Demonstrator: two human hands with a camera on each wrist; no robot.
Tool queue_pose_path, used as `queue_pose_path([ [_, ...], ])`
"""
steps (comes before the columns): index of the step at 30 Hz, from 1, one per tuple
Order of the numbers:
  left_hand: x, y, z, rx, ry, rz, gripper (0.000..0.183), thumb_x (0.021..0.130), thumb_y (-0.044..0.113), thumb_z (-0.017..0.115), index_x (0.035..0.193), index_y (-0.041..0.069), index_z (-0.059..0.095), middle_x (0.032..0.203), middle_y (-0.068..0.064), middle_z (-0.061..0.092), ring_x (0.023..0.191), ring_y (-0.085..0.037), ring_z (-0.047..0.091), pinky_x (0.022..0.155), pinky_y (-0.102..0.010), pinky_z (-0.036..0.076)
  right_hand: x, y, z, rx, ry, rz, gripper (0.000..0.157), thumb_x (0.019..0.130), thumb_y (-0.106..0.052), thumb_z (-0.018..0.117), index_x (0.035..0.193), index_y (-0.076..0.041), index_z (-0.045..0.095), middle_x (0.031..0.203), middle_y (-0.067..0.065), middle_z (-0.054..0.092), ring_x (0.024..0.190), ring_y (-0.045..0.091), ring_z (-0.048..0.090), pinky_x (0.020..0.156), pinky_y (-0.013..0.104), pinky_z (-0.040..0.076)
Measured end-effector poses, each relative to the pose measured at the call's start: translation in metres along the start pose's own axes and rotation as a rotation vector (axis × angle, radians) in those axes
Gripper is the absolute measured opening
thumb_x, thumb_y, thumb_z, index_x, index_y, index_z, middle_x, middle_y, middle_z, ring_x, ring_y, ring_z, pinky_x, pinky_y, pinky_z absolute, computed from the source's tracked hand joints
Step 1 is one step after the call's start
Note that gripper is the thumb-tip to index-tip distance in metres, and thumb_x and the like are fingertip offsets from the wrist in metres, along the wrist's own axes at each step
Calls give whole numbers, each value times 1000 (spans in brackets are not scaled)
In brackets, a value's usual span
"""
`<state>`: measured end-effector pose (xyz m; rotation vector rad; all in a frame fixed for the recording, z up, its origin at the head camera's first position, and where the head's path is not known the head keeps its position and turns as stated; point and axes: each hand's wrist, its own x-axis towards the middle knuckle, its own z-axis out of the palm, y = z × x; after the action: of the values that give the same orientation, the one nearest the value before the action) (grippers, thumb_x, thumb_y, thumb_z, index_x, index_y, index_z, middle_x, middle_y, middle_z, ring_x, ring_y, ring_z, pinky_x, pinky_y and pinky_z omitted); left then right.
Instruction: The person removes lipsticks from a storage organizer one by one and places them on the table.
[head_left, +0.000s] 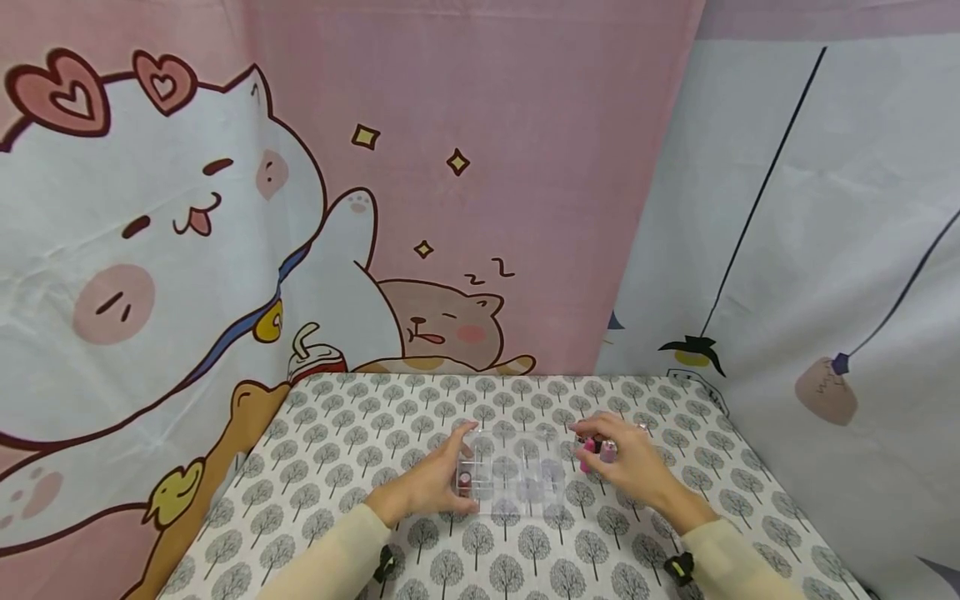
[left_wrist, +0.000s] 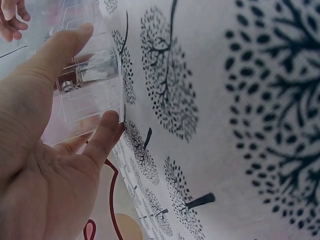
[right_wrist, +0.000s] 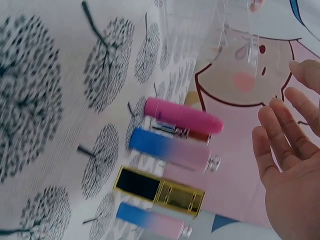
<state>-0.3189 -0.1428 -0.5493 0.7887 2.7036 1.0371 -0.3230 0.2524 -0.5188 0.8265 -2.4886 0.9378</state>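
Observation:
A clear plastic organizer (head_left: 525,504) with divided compartments sits on the table. My left hand (head_left: 431,483) grips its left end, thumb and fingers spanning the two corners. One small reddish-brown tube (head_left: 465,483) stands in a left compartment; the left wrist view shows it through the plastic (left_wrist: 69,84). My right hand (right_wrist: 295,155) is apart from the upright lipstick tubes, fingers loosely bent and holding nothing. Those tubes are a bright pink one (right_wrist: 185,116), two blue-to-pink ones (right_wrist: 170,150) and a black-and-gold one (right_wrist: 159,190). Another reddish tube is partly hidden behind the pink one.
A white cloth with grey tree prints (head_left: 337,450) covers the table. Behind it hangs a pink curtain (head_left: 525,167) with cartoon cats, and a pale curtain (head_left: 787,208) is at the right. The tubes stand to the right of the organizer.

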Motion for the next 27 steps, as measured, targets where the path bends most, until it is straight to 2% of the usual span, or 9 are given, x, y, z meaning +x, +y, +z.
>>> queue_pose_path([
  [4, -1, 2, -1, -13, -3, 6, 143, 85, 31, 106, 187, 33, 5, 162, -16, 62, 101, -6, 66, 95, -35, 64, 5, -8, 6, -7, -13, -37, 42, 98, -18, 95, 137, -15, 82, 129, 1, 83, 86, 1, 71, 73, 24, 67],
  [10, -2, 2, -1, -24, -4, 17, 144, 85, 28, 107, 187, 34, 5, 162, -18, 62, 94, -6, 63, 83, -29, 61, 10, -18, 18, 5, -50, -57, 41, 100, -20, 94, 139, -17, 82, 133, 2, 83, 81, 0, 67, 72, 25, 66],
  [12, -2, 1, -2, -28, -4, 18, 144, 85, 28, 107, 187, 34, 5, 162, -18, 62, 95, -6, 63, 83, -29, 61, 12, -22, 22, 21, -62, -72, 40, 101, -22, 92, 140, -17, 81, 134, 4, 83, 86, 5, 70, 70, 23, 64],
  [15, -1, 2, -3, -33, -5, 18, 144, 85, 27, 107, 187, 33, 5, 161, -18, 62, 96, -6, 65, 84, -29, 62, 15, -27, 28, 40, -68, -109, 40, 103, -21, 90, 141, -16, 81, 137, 4, 83, 101, 18, 78, 82, 28, 69],
  [18, -1, 2, -3, -37, -6, 20, 145, 84, 26, 107, 187, 32, 5, 161, -18, 61, 98, -6, 66, 86, -29, 64, 18, -31, 33, 48, -77, -128, 41, 103, -20, 90, 142, -15, 80, 138, 2, 83, 114, 26, 80, 96, 35, 72],
  [20, -1, 2, -3, -31, -7, 18, 145, 84, 28, 107, 187, 32, 5, 161, -18, 62, 98, -6, 66, 88, -30, 64, 20, -32, 36, 49, -85, -135, 41, 102, -20, 90, 142, -16, 80, 138, 0, 83, 114, 23, 80, 99, 37, 72],
  [27, -1, 1, -4, -7, -8, 34, 146, 83, 28, 108, 187, 29, 6, 160, -18, 63, 96, -4, 65, 90, -33, 63, 23, -37, 51, 75, -107, -181, 39, 104, -20, 89, 141, -17, 80, 134, 3, 82, 111, 14, 78, 95, 38, 73],
])
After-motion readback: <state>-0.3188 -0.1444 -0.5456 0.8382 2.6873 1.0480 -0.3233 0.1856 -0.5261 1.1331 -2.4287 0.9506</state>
